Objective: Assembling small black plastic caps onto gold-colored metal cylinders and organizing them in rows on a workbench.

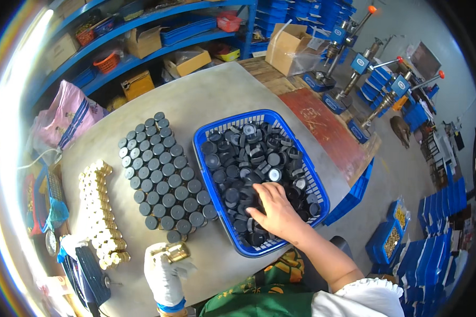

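My left hand [163, 277], in a white glove with a blue band at the wrist, grips a brass fitting [177, 252] above the near part of the table. My right hand [278, 214] is bare and reaches into a blue plastic basket [201, 158] heaped with round black caps [251, 153]. Its thumb and fingers are apart among the caps; no cap shows clearly held. Left of the basket stand several black-capped pieces [166, 185] packed upright in rows. Farther left lie brass fittings [98, 203] in a long stacked band.
Behind the table [217, 87] runs a blue shelf [127, 61] with boxes and baskets. Hand presses [349, 95] with red-knobbed levers stand at the back right, near a cardboard box [288, 50]. Blue bins of small parts [388, 240] sit on the floor at right. A dark tray [90, 277] lies at the near left.
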The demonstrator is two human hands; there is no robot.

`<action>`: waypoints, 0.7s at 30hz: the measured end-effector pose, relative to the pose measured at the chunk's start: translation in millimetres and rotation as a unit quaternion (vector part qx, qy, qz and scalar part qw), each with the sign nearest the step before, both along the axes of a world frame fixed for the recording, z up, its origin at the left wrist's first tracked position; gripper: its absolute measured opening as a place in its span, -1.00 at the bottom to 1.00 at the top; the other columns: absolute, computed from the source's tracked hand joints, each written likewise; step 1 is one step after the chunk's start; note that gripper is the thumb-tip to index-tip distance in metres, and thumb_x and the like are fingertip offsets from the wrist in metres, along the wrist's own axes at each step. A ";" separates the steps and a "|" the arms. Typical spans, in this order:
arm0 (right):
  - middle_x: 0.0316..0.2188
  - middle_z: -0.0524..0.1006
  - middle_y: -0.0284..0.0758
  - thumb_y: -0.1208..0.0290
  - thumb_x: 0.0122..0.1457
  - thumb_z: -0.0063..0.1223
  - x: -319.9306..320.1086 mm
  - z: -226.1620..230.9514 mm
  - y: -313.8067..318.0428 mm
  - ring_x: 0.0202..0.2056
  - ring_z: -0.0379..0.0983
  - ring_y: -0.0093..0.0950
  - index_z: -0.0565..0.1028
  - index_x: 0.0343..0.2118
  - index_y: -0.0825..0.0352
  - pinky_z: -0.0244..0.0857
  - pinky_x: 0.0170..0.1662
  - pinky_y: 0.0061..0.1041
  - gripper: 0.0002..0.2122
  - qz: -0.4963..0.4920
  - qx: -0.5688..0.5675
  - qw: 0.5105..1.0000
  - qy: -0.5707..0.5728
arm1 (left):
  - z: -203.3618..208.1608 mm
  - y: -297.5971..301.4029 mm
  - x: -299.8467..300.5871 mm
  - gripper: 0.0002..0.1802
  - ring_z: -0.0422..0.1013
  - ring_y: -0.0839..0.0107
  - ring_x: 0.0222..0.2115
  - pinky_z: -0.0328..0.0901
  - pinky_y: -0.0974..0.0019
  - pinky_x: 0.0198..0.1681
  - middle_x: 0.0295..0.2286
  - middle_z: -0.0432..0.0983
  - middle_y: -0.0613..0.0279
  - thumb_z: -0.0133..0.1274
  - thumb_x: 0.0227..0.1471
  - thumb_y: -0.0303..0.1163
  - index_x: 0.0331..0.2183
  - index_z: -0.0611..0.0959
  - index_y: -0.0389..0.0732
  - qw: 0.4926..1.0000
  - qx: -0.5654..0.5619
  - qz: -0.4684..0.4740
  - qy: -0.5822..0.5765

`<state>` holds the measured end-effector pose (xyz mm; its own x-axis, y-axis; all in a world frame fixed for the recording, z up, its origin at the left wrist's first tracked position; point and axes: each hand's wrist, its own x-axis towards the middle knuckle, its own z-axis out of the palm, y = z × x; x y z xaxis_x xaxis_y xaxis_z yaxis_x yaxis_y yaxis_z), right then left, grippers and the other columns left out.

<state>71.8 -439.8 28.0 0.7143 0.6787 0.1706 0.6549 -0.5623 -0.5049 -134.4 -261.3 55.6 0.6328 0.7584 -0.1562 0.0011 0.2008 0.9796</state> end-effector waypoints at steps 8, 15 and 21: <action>-0.27 0.53 -0.20 0.32 0.04 0.15 11.1 19.8 -7.1 -0.11 0.40 -0.23 0.50 -0.23 0.38 0.30 -0.03 -0.34 -0.72 0.138 -0.031 0.988 0.058 | -4.4 -26.3 0.4 -0.66 0.44 0.30 -0.67 0.23 0.46 -0.68 -0.49 0.51 0.03 -0.05 0.10 -0.21 -0.17 0.35 -0.21 0.994 -0.104 -0.022 0.023; -0.18 0.50 -0.19 0.28 0.03 0.16 38.1 14.6 16.7 -0.03 0.34 -0.23 0.48 -0.14 0.38 0.25 0.03 -0.28 -0.64 0.184 0.020 0.981 -0.059 | -7.6 -40.4 17.2 -0.63 0.49 0.26 -0.62 0.31 0.42 -0.65 -0.42 0.53 0.02 -0.03 0.08 -0.25 -0.12 0.39 -0.24 0.981 -0.157 -0.110 0.025; -0.22 0.48 -0.25 0.24 -0.03 0.21 50.4 -7.2 31.5 -0.03 0.29 -0.31 0.55 -0.34 0.36 0.19 -0.06 -0.34 -0.71 0.241 -0.028 0.967 -0.075 | -11.7 -38.4 22.7 -0.66 0.51 0.25 -0.58 0.32 0.44 -0.63 -0.39 0.53 0.06 -0.07 0.11 -0.22 -0.14 0.41 -0.23 0.979 -0.171 -0.111 0.028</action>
<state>122.2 -408.3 20.8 0.2827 0.9377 0.2018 0.9115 -0.1971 -0.3609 -111.7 -299.8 43.9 0.7592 0.5003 -0.4163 0.1345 0.5052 0.8524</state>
